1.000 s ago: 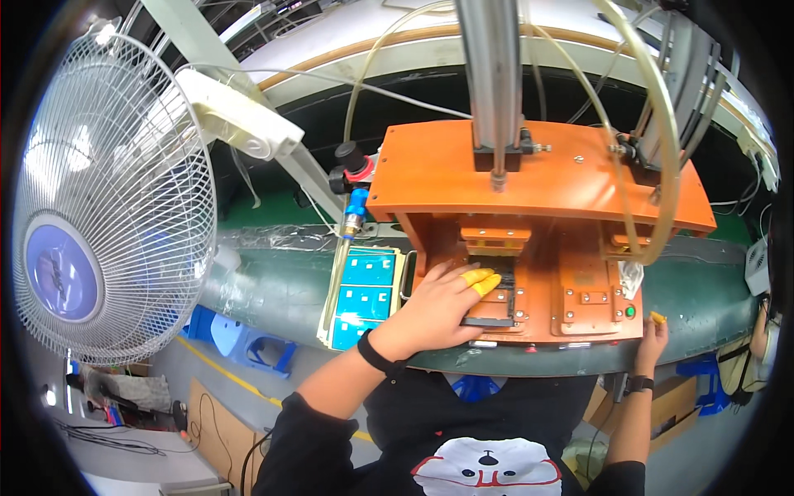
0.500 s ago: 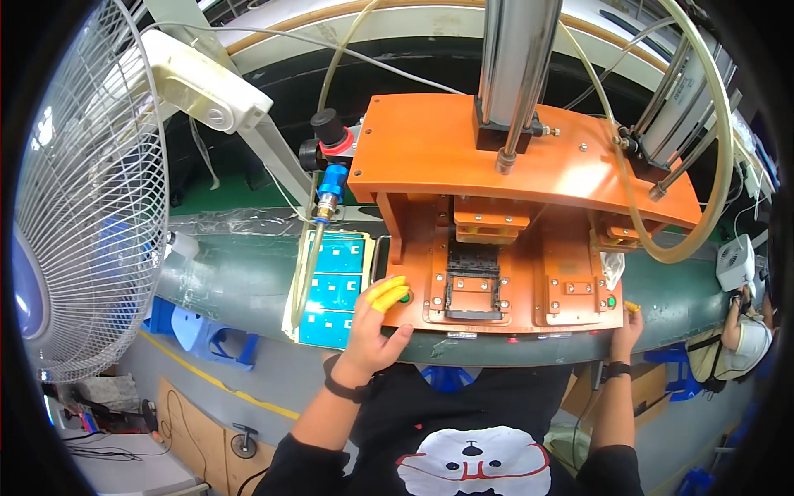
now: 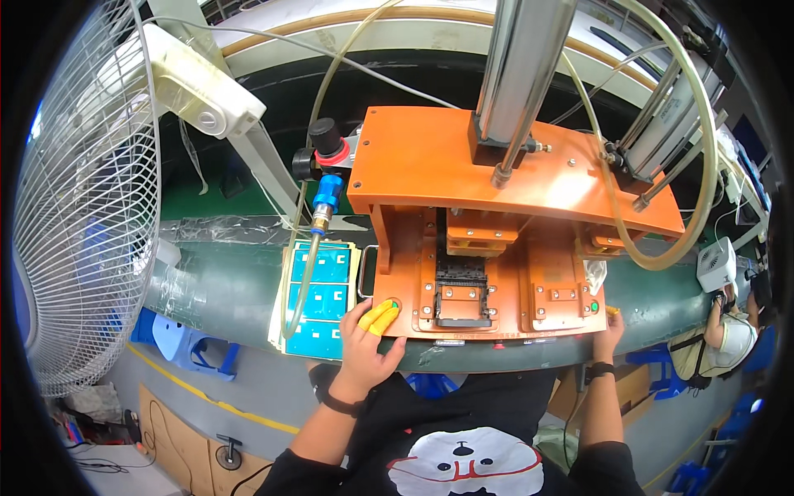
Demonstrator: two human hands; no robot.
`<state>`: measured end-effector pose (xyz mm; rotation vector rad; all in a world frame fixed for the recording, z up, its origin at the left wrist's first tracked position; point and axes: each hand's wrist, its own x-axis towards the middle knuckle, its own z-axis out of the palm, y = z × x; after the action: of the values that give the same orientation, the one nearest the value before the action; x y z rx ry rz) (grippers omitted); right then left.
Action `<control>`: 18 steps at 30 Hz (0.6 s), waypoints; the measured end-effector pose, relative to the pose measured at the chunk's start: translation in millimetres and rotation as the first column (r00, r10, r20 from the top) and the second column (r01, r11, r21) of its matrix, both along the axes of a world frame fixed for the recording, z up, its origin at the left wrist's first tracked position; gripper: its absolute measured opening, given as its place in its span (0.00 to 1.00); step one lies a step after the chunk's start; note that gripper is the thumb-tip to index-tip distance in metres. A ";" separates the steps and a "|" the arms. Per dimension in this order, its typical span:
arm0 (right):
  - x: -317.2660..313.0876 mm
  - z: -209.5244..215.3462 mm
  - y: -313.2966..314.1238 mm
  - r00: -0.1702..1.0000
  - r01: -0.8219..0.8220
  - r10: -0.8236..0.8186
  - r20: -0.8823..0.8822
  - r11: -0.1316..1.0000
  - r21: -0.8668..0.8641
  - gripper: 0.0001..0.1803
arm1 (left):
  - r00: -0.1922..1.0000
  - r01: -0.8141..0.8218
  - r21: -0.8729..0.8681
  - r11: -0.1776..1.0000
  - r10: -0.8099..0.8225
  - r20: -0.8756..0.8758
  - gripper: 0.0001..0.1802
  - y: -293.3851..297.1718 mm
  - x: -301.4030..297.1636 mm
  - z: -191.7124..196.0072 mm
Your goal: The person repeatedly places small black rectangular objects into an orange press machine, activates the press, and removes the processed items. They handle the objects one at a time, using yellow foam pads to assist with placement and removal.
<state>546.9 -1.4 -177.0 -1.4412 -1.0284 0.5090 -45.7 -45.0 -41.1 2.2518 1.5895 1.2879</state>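
Note:
An orange pneumatic press [image 3: 463,157] stands on the green bench, and a black fixture nest [image 3: 461,291] sits in the middle of its base. My left hand [image 3: 364,347] lies on the base's front left corner. Its yellow-capped fingertips touch a small green button [image 3: 394,304], and it holds nothing. My right hand [image 3: 609,332] rests at the base's front right corner, one yellow-capped fingertip on the edge just right of another green button [image 3: 594,307]. Left of the press is a tray of blue square parts [image 3: 324,298].
A large white fan [image 3: 74,207] fills the left side. A red-and-black air regulator [image 3: 331,150] with a blue fitting and hoses hangs above the tray. Steel cylinders [image 3: 521,74] rise over the press. Another person [image 3: 728,326] sits at the far right. Blue stools [image 3: 178,343] stand below the bench.
My left hand has drawn back from the fixture nest in the middle to the base's front left corner. My right hand has stayed at the right corner. The view has shifted.

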 end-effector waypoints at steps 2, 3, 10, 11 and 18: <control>4.1 -1.7 -0.2 0.999 -0.003 0.004 0.041 0.999 -0.034 0.07 | 1.000 -0.009 0.002 1.000 0.010 -0.021 0.30 -1.7 3.0 4.7; 6.5 -1.9 0.5 0.996 -0.006 0.011 0.085 0.998 -0.063 0.07 | 1.000 -0.002 -0.001 1.000 0.002 -0.002 0.30 -1.2 4.6 5.9; -18.9 62.5 -25.7 0.994 0.027 -0.045 -0.103 0.984 -0.176 0.17 | 0.973 -0.183 -0.035 0.983 0.186 0.140 0.24 -29.7 -18.8 -1.2; -22.0 72.3 -41.3 0.996 0.094 -0.093 0.013 0.987 -0.128 0.14 | 0.965 -0.231 -0.047 0.972 0.235 0.115 0.23 -34.7 -26.9 -5.1; -177.5 140.2 -117.4 0.628 -0.471 0.462 0.626 0.866 -0.167 0.05 | 0.935 -0.347 -0.155 0.925 0.328 -0.134 0.24 -63.6 -62.0 -30.8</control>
<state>369.3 -118.9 -36.8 -1.3517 -2.0109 0.3571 -107.6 -108.6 -71.9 2.0319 2.1140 1.0509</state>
